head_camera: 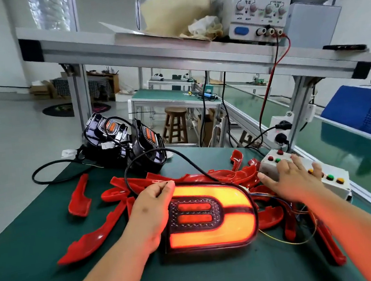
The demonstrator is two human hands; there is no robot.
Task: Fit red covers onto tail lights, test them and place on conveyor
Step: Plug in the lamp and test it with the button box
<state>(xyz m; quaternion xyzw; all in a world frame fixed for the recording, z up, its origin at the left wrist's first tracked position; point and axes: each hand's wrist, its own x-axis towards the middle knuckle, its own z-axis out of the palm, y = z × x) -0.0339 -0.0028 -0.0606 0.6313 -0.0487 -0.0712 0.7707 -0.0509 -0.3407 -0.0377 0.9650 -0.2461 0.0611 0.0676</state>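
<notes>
Lit tail light [210, 214] lies flat on the green mat [32, 273], centre of frame, glowing orange-red, red cover already on it. Left hand [150, 206] grips its upper left corner, fingers curled together over the edge, thumb not clear. Right hand [288, 178] rests palm down on the white button box [338, 189] at right of the light, fingers straight and spread; which button they touch, cannot tell. Loose red covers [79, 199] are scattered on the mat left of, behind and right of the light, some touching it. A black cable [148, 153] loops from the light's top edge toward the back. Two unlit black tail lights [123, 143] sit at the mat's far left edge. Power supply [258, 5] is on the shelf at upper right, display reading 0.042, with red and black leads hanging down. Conveyor belt [357, 141] runs along the right side, with a blue crate [369, 111] beyond it.
</notes>
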